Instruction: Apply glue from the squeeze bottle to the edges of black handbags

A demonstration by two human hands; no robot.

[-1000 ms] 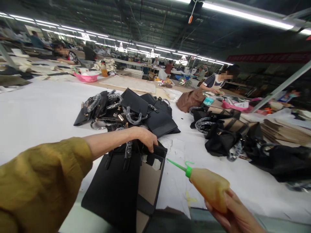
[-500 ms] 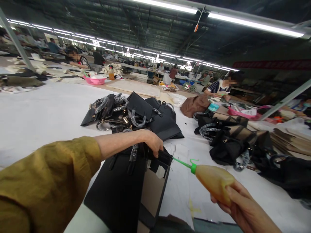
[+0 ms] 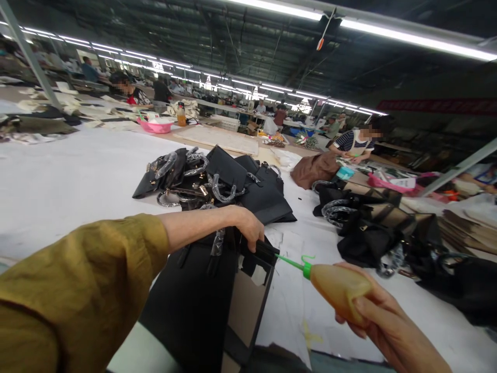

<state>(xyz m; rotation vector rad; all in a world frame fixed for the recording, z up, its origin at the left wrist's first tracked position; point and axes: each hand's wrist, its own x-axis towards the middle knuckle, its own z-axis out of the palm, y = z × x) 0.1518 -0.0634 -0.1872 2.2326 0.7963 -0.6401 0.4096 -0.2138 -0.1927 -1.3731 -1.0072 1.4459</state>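
1. While the left hand point(image 3: 250, 230) curls its fingers over the upper edge of the black bag point(image 3: 194, 295), pinching that edge, the bag lies flat on the white tabletop point(image 3: 58, 176) right in front of the person, its open side showing a brown lining.
2. The right hand point(image 3: 388, 326) is wrapped tight around a soft amber bottle point(image 3: 337, 287), just right of the bag. The bottle's thin green nozzle point(image 3: 291, 262) points at the corner that the left hand holds, its tip very near or touching the edge.
3. A heap of black bags point(image 3: 233, 186) with wrapped handles lies behind, and a second heap point(image 3: 368, 223) lies to the right, both apart from the hands.
4. Risks, as I judge them: too hard a squeeze could push out too much fluid and smear the bag's outer face or the tabletop. The nozzle sits close to the left fingertips, so fluid may land on them. If the pinch loosens, the edge could drop shut against the tip.
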